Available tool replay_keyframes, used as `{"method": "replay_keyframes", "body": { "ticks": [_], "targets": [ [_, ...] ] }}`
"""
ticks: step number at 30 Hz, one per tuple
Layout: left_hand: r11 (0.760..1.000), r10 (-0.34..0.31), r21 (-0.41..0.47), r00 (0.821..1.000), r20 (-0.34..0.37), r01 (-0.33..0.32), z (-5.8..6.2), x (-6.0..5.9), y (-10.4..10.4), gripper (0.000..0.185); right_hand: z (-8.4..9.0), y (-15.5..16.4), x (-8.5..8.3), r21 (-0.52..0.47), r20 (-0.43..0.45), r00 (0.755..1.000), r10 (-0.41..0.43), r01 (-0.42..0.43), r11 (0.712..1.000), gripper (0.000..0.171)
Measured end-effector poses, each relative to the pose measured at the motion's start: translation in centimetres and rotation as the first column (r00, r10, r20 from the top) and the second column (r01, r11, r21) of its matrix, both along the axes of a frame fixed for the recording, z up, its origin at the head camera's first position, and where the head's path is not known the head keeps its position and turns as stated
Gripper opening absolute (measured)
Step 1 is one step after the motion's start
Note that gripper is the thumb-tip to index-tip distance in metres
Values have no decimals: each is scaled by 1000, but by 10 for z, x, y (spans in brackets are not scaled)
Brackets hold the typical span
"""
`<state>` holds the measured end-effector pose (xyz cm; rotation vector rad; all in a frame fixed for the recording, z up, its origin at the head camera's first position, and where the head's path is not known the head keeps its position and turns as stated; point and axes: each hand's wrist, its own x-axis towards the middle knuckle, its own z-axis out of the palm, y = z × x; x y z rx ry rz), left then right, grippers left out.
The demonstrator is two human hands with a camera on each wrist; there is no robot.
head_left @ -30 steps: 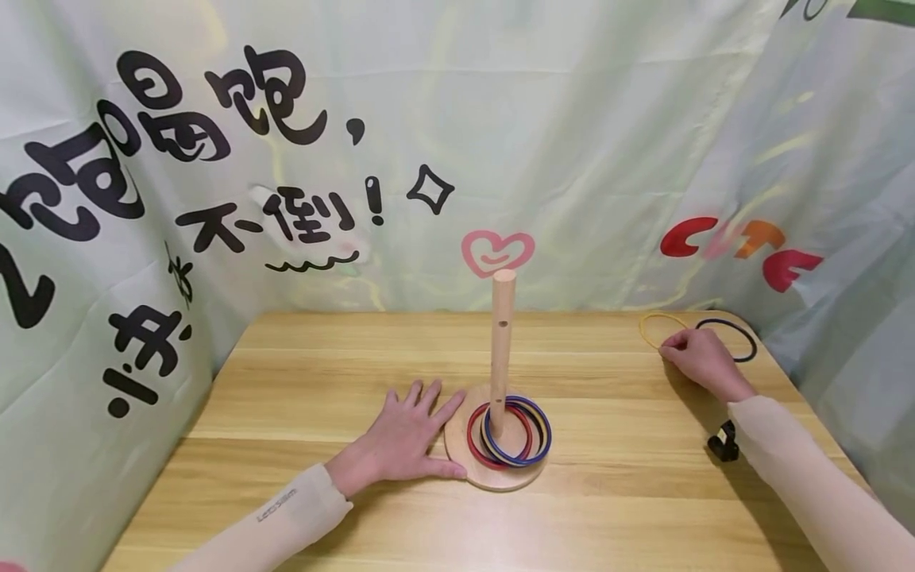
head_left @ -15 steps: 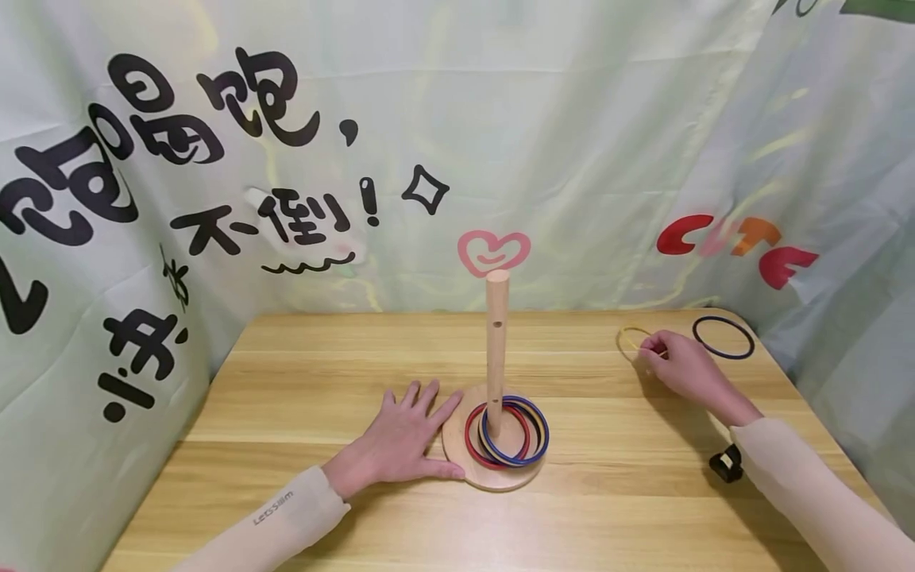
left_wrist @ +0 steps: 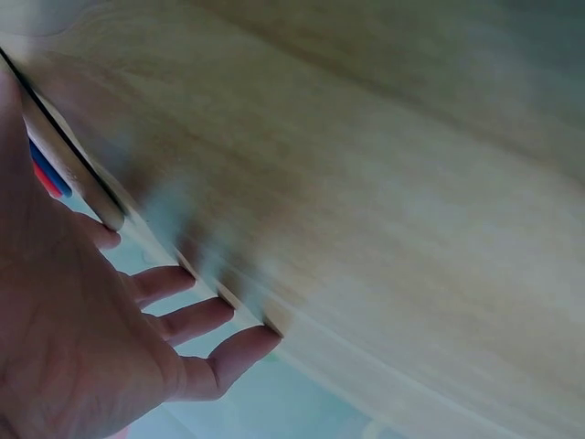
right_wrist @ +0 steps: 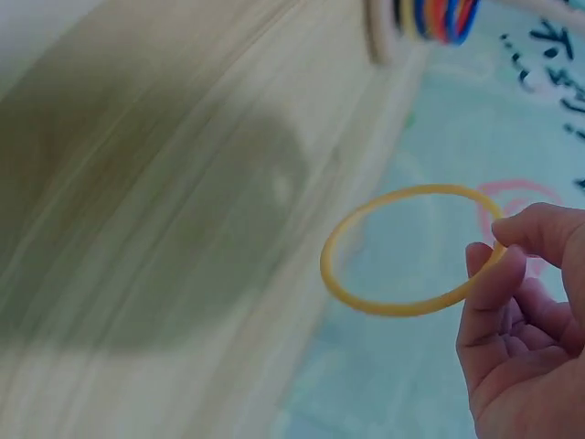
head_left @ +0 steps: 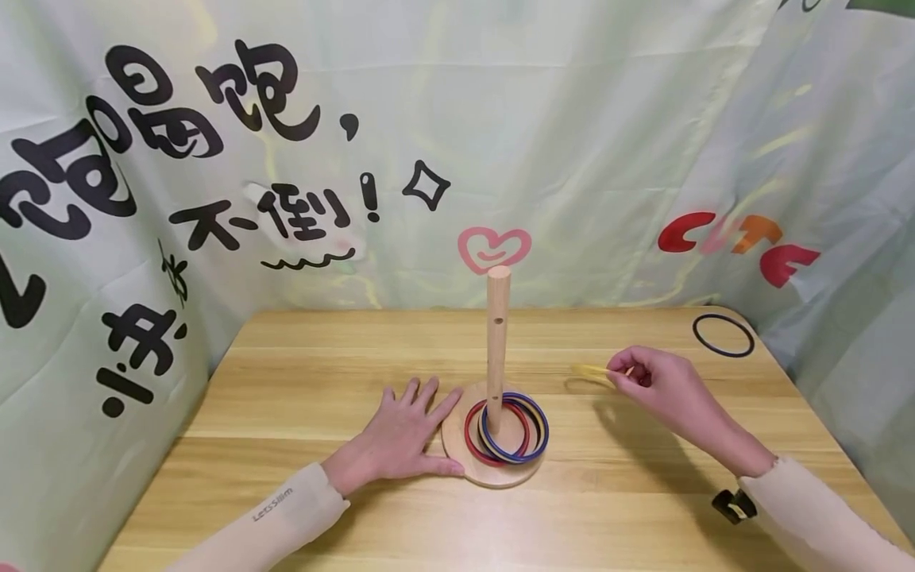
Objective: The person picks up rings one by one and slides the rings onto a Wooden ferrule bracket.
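Between thumb and forefinger, my right hand point(head_left: 658, 385) pinches a yellow ring point(right_wrist: 393, 308), raised above the table right of the wooden post point(head_left: 498, 342). In the head view that ring appears nearly edge-on. The post stands upright on a round wooden base point(head_left: 500, 475). Several rings, among them a red ring point(head_left: 468, 435) and a blue ring point(head_left: 546, 437), lie stacked around its foot. My left hand point(head_left: 403, 437) lies with fingers spread on the table, its thumb and forefinger touching the base's left edge. In the left wrist view its fingers point(left_wrist: 196, 320) are extended and hold nothing.
A dark blue ring point(head_left: 723, 335) lies flat at the table's back right corner. The wooden table point(head_left: 322, 349) is bordered at the back and sides by a printed curtain point(head_left: 572, 159). A small black device point(head_left: 734, 505) sits by my right wrist.
My right hand has lifted the yellow ring off the back right of the table and carried it left and nearer. The left hand and the post have stayed in place.
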<state>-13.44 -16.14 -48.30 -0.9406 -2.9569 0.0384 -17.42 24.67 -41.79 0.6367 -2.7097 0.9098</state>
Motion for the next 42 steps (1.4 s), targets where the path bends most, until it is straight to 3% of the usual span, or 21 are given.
{"method": "replay_keyframes", "body": {
  "ticks": [10, 18, 25, 27, 31, 33, 36, 38, 42],
  "targets": [
    [1000, 2, 16, 1000, 15, -2, 0, -1, 0, 116, 38, -25, 38, -31, -148, 984, 101, -107, 994, 20],
    [1000, -10, 30, 1000, -8, 10, 0, -1, 0, 115, 68, -44, 60, -82, -302, 942, 148, -180, 980, 39],
    [999, -15, 40, 1000, -13, 16, 1, 1, 0, 113, 97, -67, 71, -221, -250, 948, 196, -253, 942, 36],
    [999, -13, 37, 1000, -12, 13, 2, 1, 0, 113, 108, -75, 72, -294, -226, 950, 217, -279, 914, 33],
    [999, -11, 36, 1000, -10, 11, 1, 1, 0, 114, 127, -91, 68, -458, -248, 935, 254, -344, 820, 27],
    [999, -12, 34, 1000, -11, 12, 1, 0, -1, 114, 136, -97, 66, -508, -262, 935, 238, -344, 790, 24],
    [1000, -11, 29, 1000, -12, 11, 1, 0, -1, 114, 147, -105, 62, -547, -234, 954, 189, -290, 785, 19],
    [999, -10, 30, 1000, -11, 10, 1, 0, -1, 114, 152, -108, 59, -549, -211, 965, 155, -248, 798, 15],
    [999, -10, 37, 1000, -4, 10, 1, 0, -1, 114, 153, -111, 52, -564, -155, 980, 124, -191, 803, 11]
  ]
}}
